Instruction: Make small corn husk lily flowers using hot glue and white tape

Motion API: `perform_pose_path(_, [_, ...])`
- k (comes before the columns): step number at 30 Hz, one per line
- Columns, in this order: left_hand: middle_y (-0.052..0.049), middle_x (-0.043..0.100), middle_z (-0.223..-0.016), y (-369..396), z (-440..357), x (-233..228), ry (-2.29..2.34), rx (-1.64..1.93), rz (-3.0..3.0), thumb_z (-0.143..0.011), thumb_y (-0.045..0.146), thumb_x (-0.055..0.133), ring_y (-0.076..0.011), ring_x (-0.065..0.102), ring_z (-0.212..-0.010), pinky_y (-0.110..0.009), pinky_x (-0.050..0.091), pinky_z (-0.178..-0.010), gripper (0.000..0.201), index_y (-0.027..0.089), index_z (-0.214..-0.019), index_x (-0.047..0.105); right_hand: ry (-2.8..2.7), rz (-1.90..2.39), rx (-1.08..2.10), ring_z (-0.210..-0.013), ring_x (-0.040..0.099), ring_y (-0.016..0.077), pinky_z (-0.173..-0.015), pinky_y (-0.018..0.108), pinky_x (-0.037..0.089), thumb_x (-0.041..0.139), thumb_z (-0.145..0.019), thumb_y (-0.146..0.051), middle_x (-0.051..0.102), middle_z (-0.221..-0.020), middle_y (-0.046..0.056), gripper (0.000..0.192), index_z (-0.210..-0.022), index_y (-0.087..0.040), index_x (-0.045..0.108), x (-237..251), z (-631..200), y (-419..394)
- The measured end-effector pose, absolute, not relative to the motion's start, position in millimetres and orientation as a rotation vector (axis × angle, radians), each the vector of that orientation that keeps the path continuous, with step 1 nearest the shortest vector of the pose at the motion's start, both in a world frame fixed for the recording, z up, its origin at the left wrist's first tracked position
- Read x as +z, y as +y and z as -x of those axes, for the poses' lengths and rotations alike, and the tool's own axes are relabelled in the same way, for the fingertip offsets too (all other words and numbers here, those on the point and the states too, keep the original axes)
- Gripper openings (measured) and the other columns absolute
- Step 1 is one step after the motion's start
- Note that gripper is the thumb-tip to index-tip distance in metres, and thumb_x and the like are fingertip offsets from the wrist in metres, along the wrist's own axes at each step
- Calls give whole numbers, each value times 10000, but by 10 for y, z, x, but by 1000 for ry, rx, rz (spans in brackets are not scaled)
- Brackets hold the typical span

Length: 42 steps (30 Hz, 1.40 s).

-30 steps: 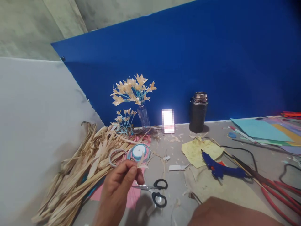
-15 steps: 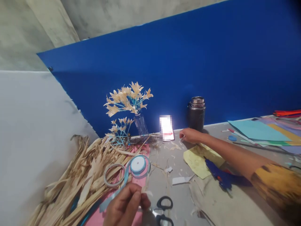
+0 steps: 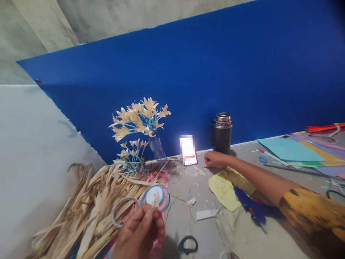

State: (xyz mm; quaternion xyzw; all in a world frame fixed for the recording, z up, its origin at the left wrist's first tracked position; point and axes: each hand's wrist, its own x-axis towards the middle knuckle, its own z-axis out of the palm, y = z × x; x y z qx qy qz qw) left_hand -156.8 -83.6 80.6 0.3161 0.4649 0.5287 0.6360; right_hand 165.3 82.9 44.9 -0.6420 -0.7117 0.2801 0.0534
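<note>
My left hand [image 3: 140, 230] is closed in a pinch on a small pale piece of corn husk [image 3: 155, 201], held up in front of a roll of light blue ribbon [image 3: 154, 195]. A ring of tape [image 3: 115, 212] lies just left of the fingers. My right hand [image 3: 215, 159] rests low over the table beside the lit phone [image 3: 192, 160], its fingers curled under; whatever they hold is hidden. Below that forearm lie a yellow sheet [image 3: 223, 190] and a blue glue gun [image 3: 250, 207]. One black scissor handle [image 3: 188, 245] shows near the bottom edge.
Dried husks [image 3: 88, 212] are heaped at the left. Husk flowers [image 3: 140, 117] on blue stems stand in a clear bottle [image 3: 157, 147] against the blue board [image 3: 188, 79]. A dark open flask [image 3: 222, 135] stands behind my right hand. Coloured paper [image 3: 291, 149] and a marker [image 3: 273, 157] lie at the right.
My left hand has risen from near the scissors, and the husk piece now shows clearly above its fingertips. My right hand stays by the phone, its fingers turned further under. The view has shifted slightly.
</note>
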Motion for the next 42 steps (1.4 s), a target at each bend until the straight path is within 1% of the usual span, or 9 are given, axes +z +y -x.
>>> perform_pose_path(2, [-9, 636, -673, -790, 1475, 819, 1007, 1197, -744, -582, 449, 969, -123, 571, -591, -229, 453, -537, 442, 160, -722, 665, -2139, 1866, 819, -1003, 696, 231, -861, 411, 595, 666, -990, -345, 700, -1197, 75, 270, -1191, -165, 679, 567, -1592, 665])
perform_pose_path(4, [-27, 651, -754, -764, 1361, 822, 956, 1175, -774, -636, 457, 937, -130, 578, -654, -240, 471, -580, 408, 156, -748, 687, -2119, 1744, 807, -857, 703, 199, -779, 313, 561, 666, -943, -224, 749, -935, 60, 113, -986, -128, 708, 698, -1479, 408])
perform_pose_path(6, [-44, 651, -821, -756, 1230, 810, 923, 1154, -793, -631, 465, 930, -153, 588, -736, -241, 466, -590, 410, 154, -745, 688, -2107, 1621, 814, -781, 695, 171, -701, 264, 523, 643, -911, -194, 744, -845, 24, 91, -981, -153, 682, 807, -1336, 74])
perform_pose_path(12, [-72, 661, -925, -810, 886, 639, 854, 1117, -900, -721, 492, 849, -192, 585, -881, -270, 487, -685, 375, 165, -735, 667, -1909, 1362, 750, -685, 652, 168, -612, 267, 438, 660, -839, -255, 741, -789, 6, 136, -972, -230, 666, 789, -1059, -807])
perform_pose_path(20, [-21, 635, -748, -891, 654, 410, 1149, 1342, -1331, -943, 359, 608, -165, 568, -726, -283, 436, -717, 237, 195, -772, 624, -1827, 1436, 732, -711, 659, 183, -648, 290, 437, 642, -841, -266, 756, -833, 17, 187, -1025, -253, 676, 489, -998, -1009])
perform_pose_path(25, [16, 575, -651, -788, 625, 320, 1103, 1355, -1204, -931, 391, 627, -128, 520, -618, -256, 409, -636, 259, 188, -775, 586, -1736, 1396, 852, -692, 652, 191, -636, 298, 452, 654, -778, -276, 735, -779, 19, 218, -985, -228, 704, 420, -932, -1001])
perform_pose_path(29, [43, 568, -586, -702, 675, 246, 891, 1243, -837, -823, 512, 741, -94, 484, -482, -229, 364, -528, 381, 186, -824, 545, -1529, 1319, 1009, -712, 656, 202, -656, 317, 485, 688, -766, -356, 724, -787, 38, 264, -964, -196, 756, 320, -972, -960])
perform_pose_path(33, [20, 623, -662, -694, 742, 221, 810, 1212, -666, -732, 489, 833, -84, 534, -511, -209, 383, -518, 438, 173, -826, 545, -1372, 1263, 1144, -696, 640, 204, -646, 332, 491, 772, -737, -426, 727, -769, 51, 298, -903, -178, 772, 206, -1004, -941])
perform_pose_path(42, [6, 607, -727, -710, 829, 207, 745, 1092, -602, -731, 366, 882, -68, 525, -563, -180, 394, -504, 385, 153, -787, 567, -1401, 1290, 1109, -651, 575, 183, -617, 319, 461, 758, -751, -506, 682, -692, 31, 314, -747, -193, 731, 206, -907, -986])
